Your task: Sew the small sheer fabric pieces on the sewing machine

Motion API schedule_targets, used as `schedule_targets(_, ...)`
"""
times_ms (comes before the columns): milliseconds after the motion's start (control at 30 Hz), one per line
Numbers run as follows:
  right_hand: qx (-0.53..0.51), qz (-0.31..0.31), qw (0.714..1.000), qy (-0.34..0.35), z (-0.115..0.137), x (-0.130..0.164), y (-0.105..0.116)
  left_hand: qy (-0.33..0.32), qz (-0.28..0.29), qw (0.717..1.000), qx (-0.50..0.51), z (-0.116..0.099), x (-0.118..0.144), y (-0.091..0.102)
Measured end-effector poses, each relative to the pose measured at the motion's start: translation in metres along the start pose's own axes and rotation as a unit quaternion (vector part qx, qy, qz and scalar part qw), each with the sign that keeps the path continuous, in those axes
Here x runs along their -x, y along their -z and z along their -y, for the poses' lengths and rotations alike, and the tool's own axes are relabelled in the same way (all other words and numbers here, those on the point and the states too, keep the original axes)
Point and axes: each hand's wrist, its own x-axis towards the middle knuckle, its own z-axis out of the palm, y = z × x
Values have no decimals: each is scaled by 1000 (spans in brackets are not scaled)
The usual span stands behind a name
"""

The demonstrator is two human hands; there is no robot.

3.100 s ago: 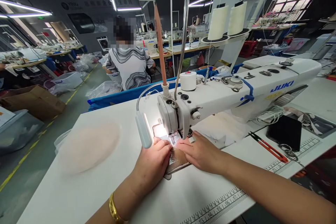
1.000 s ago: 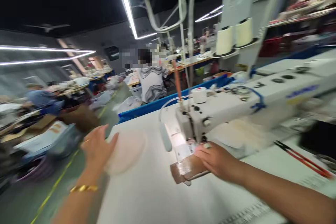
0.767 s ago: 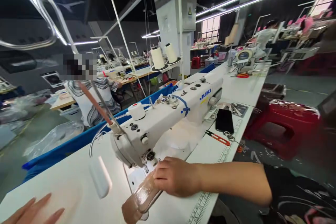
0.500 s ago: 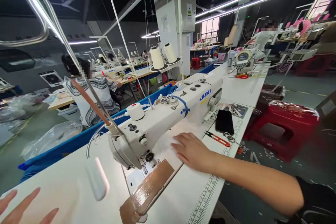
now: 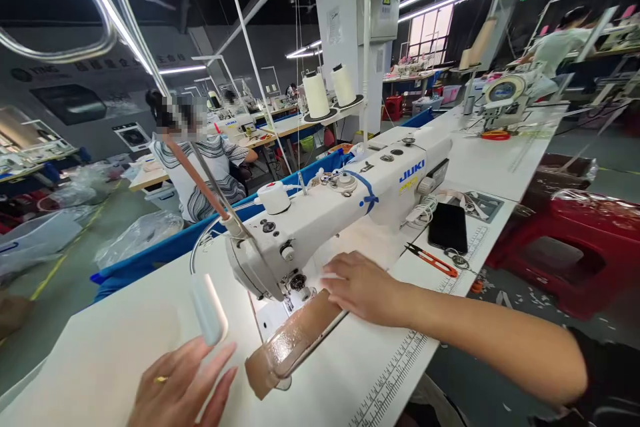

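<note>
1. Our right hand (image 5: 363, 287) lies flat with loose fingers on the white fabric (image 5: 350, 253) under the arm of the sewing machine (image 5: 340, 207), just beside the needle area; it grasps nothing.
2. Our left hand (image 5: 183, 387) is released, fingers spread, palm down on the white table (image 5: 100, 347); it is near the small lamp (image 5: 207, 307) and holds nothing.
3. A brown glossy strip (image 5: 293, 340) lies on the table in front of the needle, between our two hands; its far end is touching our right hand.
4. To the right of the machine we see a black phone (image 5: 447, 227) and orange thread snips (image 5: 433, 260); two white thread cones (image 5: 330, 90) stand behind.
5. Another person in a striped shirt (image 5: 205, 173) sits at the next table.
</note>
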Motion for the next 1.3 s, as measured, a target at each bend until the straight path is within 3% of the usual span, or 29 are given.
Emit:
schedule_targets(67, -27, 50, 996, 66, 11, -11, -10, -17, 17, 999, 31, -17, -12, 2)
schedule_targets(167, -31, 85, 993, 75, 24, -13, -19, -35, 29, 997, 66, -40, -19, 6)
schedule_targets(433, -71, 57, 984, 153, 62, 49, 12, 7, 69, 982, 173, -69, -6, 13)
schedule_targets(600, -87, 62, 979, 172, 73, 57, 12, 87, 81, 958, 261, -95, -25, 9)
schedule_targets(767, -86, 49, 970, 223, 77, 55, 3, 95, 93, 953, 272, -120, -43, -3)
schedule_targets(933, -89, -19, 969, 228, 78, 49, 17, 110, 145, 948, 261, -127, -54, -3)
schedule_targets(1033, -92, -76, 968, 222, 80, 43, 25, 140, 137, 944, 264, -127, -57, -1)
schedule_targets(1100, -89, -98, 958, 253, 83, 40, 23, 140, 140, 944, 265, -129, -58, -5)
schedule_targets(1200, -86, -102, 944, 301, 86, 41, 13, 158, 174, 934, 269, -130, -61, -14)
schedule_targets(1300, -85, -87, 948, 294, 85, 45, 6, 221, 189, 908, 303, -125, -62, -17)
